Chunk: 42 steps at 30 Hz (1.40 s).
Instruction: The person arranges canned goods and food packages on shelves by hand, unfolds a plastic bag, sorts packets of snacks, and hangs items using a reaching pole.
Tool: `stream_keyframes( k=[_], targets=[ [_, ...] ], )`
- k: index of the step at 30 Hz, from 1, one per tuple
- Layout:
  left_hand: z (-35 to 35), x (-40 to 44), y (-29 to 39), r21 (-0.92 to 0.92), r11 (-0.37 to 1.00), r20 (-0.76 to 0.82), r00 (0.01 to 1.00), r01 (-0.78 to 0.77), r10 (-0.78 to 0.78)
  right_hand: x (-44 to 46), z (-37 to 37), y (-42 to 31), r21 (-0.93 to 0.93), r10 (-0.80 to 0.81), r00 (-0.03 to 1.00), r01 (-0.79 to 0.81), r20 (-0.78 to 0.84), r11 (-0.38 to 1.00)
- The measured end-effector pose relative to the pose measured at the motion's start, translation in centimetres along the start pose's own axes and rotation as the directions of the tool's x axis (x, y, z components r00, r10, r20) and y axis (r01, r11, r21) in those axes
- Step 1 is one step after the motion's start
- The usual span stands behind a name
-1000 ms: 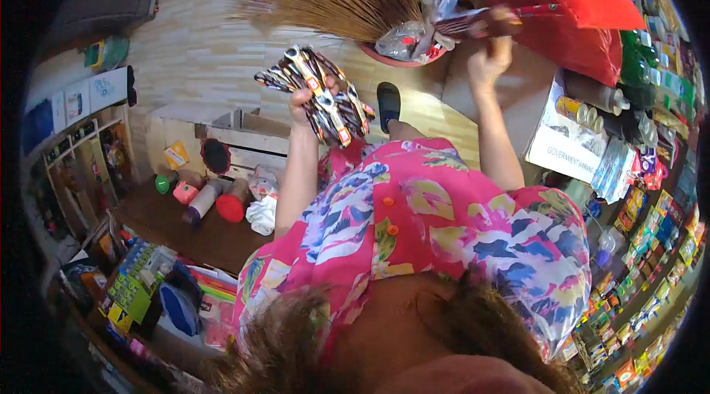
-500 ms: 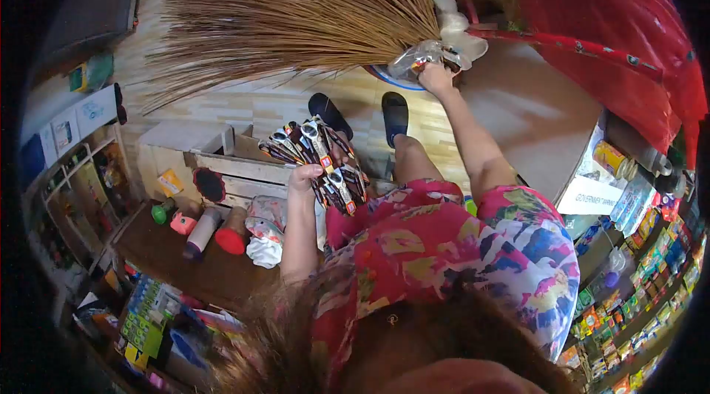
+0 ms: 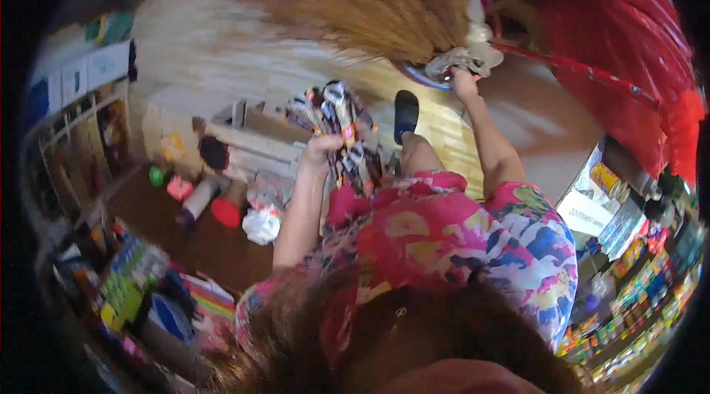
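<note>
My left hand (image 3: 325,148) is closed around a bundle of slim dark packets (image 3: 347,131) with white and orange parts, fanned out above my lap. My right hand (image 3: 464,83) reaches forward to the plastic-wrapped base (image 3: 458,61) of a stick broom (image 3: 370,2). Its fingers are closed at the plastic, and what they hold is too small and blurred to name. The broom's bristles spread to the left, smeared by motion. Below the plastic shows the rim of a round container (image 3: 418,76).
Red plastic (image 3: 606,17) hangs at the upper right. A brown shelf (image 3: 170,246) at the left bears bottles and a white bag (image 3: 261,224). Cardboard boxes (image 3: 255,142) stand beside my left arm. Small colourful packs (image 3: 636,290) line the right side. A dark slipper (image 3: 406,113) is on the floor.
My right hand has gone from raised with dark packets to down at the broom's base. The broom looks larger in view. My left hand still holds its bundle, now lower and further right than at first.
</note>
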<state>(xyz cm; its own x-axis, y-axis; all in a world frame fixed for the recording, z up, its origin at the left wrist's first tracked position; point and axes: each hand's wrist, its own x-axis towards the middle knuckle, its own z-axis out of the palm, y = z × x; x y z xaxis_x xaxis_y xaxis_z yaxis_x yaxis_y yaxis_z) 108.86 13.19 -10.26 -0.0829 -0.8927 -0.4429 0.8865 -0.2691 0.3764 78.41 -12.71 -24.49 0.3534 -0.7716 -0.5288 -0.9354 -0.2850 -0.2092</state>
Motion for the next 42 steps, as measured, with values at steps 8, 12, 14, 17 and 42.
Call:
stream_keyframes(
  k=[8, 12, 14, 17, 42],
  targets=[
    [5.0, -2.5, 8.8, 0.081, 0.993, -0.086, 0.992, -0.088, 0.095, -9.0, -9.5, -16.7, 0.719, -0.315, 0.907, 0.02, 0.279, 0.695],
    [7.7, -4.3, 14.2, 0.261, 0.931, -0.128, 0.946, -0.256, 0.296, -13.1, -14.6, -32.1, 0.967, -0.731, 0.675, 0.103, 0.103, 0.231],
    [7.5, -5.0, 16.6, 0.341, 0.814, -0.137, 0.831, -0.471, 0.539, -14.3, -16.5, -39.3, 0.979, -0.662, 0.746, 0.075, 0.07, 0.188],
    [8.0, -8.3, 22.7, 0.298, 0.717, -0.216, 0.687, -0.631, 0.694, -13.6, -18.9, -46.5, 0.98, -0.716, 0.697, 0.102, 0.05, 0.168],
    [6.9, -15.3, 32.4, 0.056, 0.331, -0.273, 0.304, -0.942, 0.912, -7.4, -26.7, -40.5, 0.815, -0.488, 0.767, 0.553, -0.417, 0.172]
  ],
)
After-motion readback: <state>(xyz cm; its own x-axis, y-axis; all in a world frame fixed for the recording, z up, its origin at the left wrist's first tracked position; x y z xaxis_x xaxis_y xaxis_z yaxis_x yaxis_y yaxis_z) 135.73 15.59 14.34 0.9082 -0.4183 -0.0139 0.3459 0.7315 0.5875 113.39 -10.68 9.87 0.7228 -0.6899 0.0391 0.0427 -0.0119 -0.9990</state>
